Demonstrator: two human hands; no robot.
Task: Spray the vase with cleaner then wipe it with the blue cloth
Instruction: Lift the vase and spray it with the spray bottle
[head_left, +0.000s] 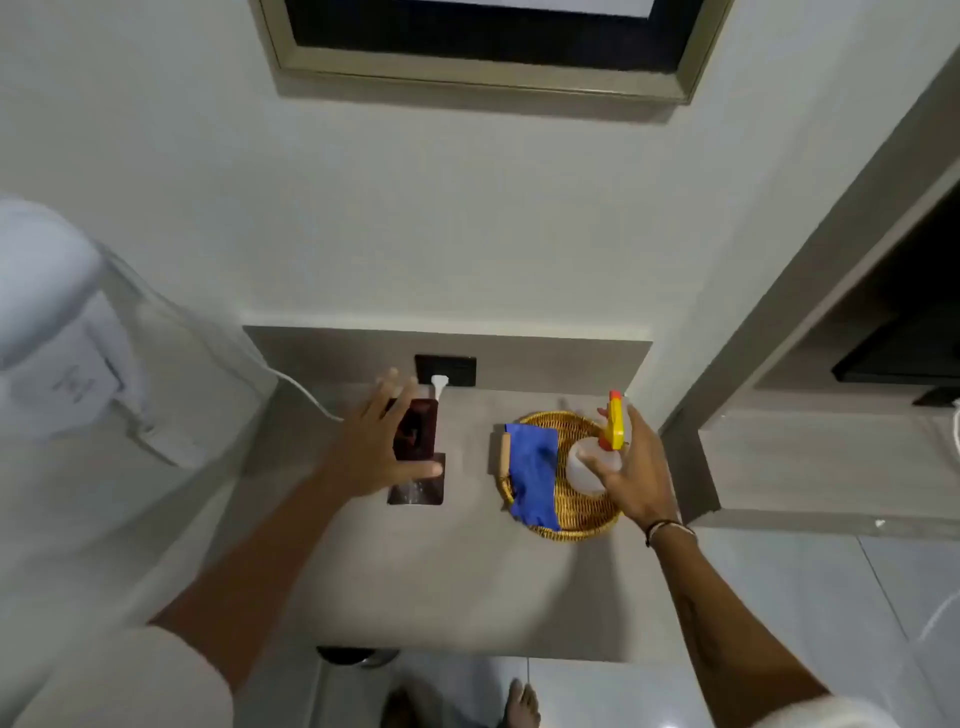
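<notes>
Now your right hand (631, 470) wraps the spray bottle (589, 467); your left hand (371, 447), fingers spread wide, nears the dark red vase (415, 428). Steady it before spraying.

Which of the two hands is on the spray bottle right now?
The right hand, over the wicker basket, is on the spray bottle. The left hand is spread open by the dark vase instead.

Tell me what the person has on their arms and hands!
Both forearms are bare, with white sleeves pushed up near the elbows. The left hand wears nothing: no glove, no ring that shows. The right hand is bare too, but its wrist carries thin bracelets, one dark and one pale. A faint dark marking runs along the right forearm; it is too blurred to read.
</notes>
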